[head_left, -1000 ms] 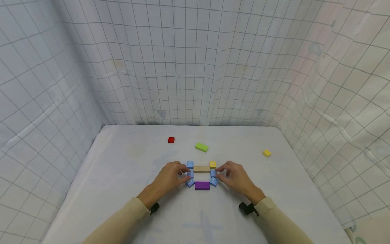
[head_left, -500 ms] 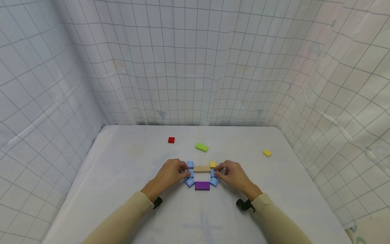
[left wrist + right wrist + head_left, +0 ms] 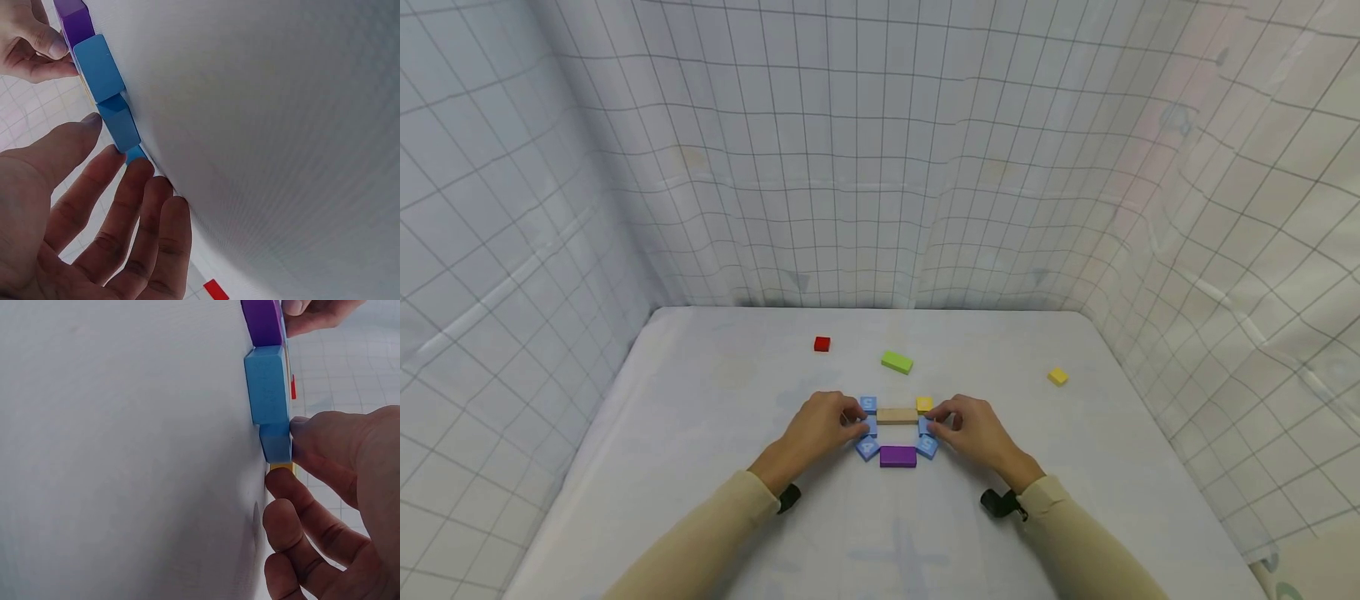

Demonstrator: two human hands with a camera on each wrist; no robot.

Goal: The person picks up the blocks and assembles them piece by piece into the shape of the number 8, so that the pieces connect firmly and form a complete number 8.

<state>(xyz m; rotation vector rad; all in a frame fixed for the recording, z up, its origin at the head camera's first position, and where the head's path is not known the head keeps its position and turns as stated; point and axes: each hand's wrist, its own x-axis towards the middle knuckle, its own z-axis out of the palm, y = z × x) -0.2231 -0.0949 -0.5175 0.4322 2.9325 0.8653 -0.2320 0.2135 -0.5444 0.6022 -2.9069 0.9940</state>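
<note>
In the head view, small blocks form a ring between the two hands. My left hand [image 3: 822, 423] pinches the ring's middle left blue block [image 3: 121, 125] by thumb and index finger. Opposite it, my right hand [image 3: 973, 427] has thumb and index finger on the middle right blue block [image 3: 276, 442]. Tilted blue blocks sit at lower left [image 3: 867, 448] and lower right [image 3: 927, 447], flanking a purple block [image 3: 898, 457]. A beige bar [image 3: 897, 416] spans the far side, between a blue block [image 3: 868, 405] and a yellow block [image 3: 924, 405].
Beyond the ring lie a red block [image 3: 822, 344] and a lime green block [image 3: 897, 362]. Another yellow block [image 3: 1057, 377] lies off to the right. The white-covered table [image 3: 715, 375] is enclosed by hanging grid-patterned cloth [image 3: 880, 167] at the back and sides.
My left hand has shifted slightly forward, and the lower left blue block now sits a little further left and turned. My right fingertips have drawn closer round the middle right block.
</note>
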